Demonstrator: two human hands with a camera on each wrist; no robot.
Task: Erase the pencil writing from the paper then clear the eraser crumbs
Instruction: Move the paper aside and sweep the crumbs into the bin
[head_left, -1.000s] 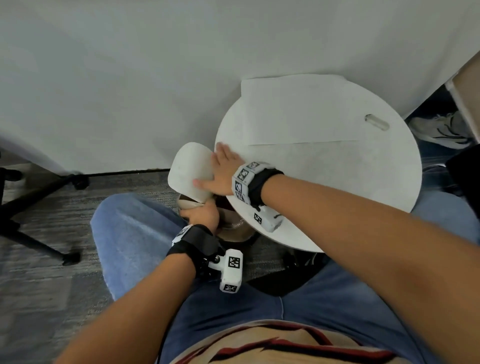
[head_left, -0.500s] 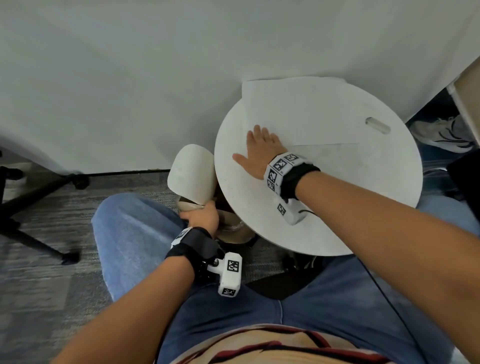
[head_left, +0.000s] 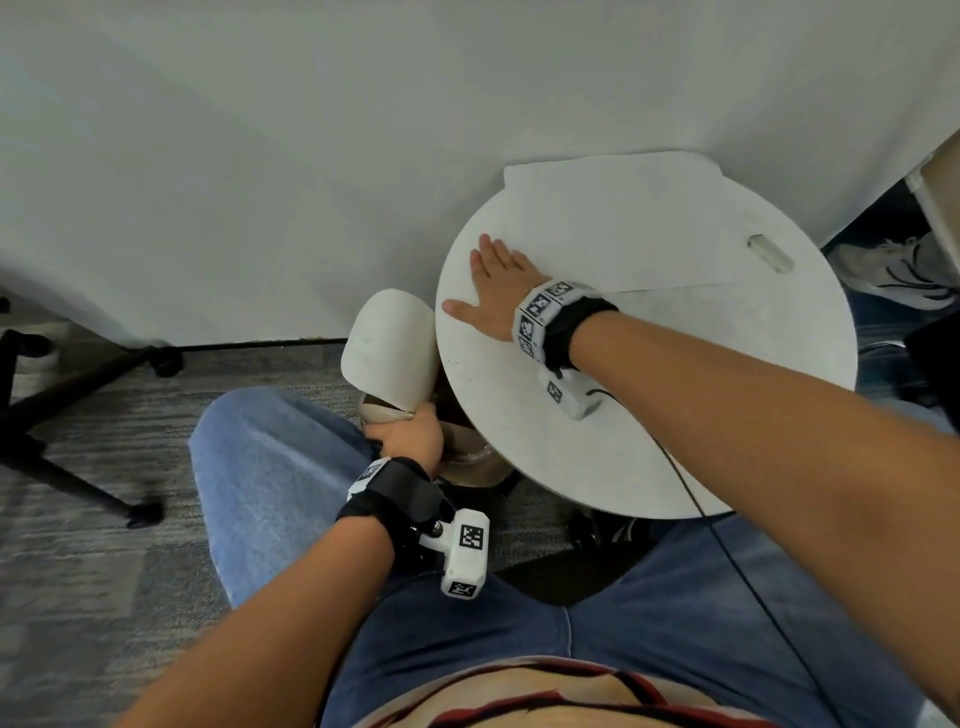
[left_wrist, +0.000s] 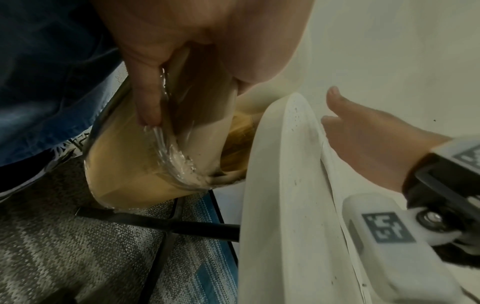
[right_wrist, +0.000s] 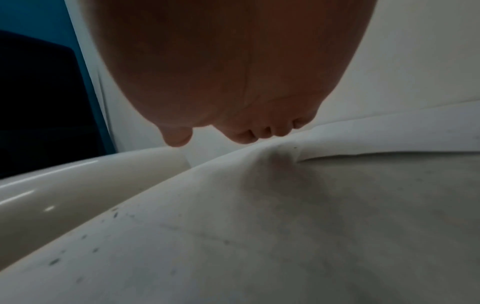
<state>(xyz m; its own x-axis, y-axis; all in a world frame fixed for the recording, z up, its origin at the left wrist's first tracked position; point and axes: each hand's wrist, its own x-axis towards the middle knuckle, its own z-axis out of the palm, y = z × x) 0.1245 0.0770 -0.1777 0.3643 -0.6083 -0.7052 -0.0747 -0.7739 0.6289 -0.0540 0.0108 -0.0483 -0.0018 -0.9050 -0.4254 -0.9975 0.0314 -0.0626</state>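
Right hand (head_left: 496, 296) flat on the round desk (head_left: 727, 415), fingers straight, palm down, partly on the near left corner of the paper (head_left: 623, 223). Dark crumbs (right_wrist: 85, 242) scattered on the desk below that hand. Left hand (head_left: 415, 436) below the desk edge, gripping a white bin lid (head_left: 389, 348) over a lined bin (left_wrist: 124, 164); fingers mostly hidden. Eraser (head_left: 770, 253) well right, blurred.

My right hand (right_wrist: 233, 78) hovers palm-down, fingers (right_wrist: 262, 133) straight, over the white tabletop (right_wrist: 259, 236). Dark eraser crumbs (right_wrist: 54, 261) dot its near left edge, beside a pale curved rim (right_wrist: 64, 185).
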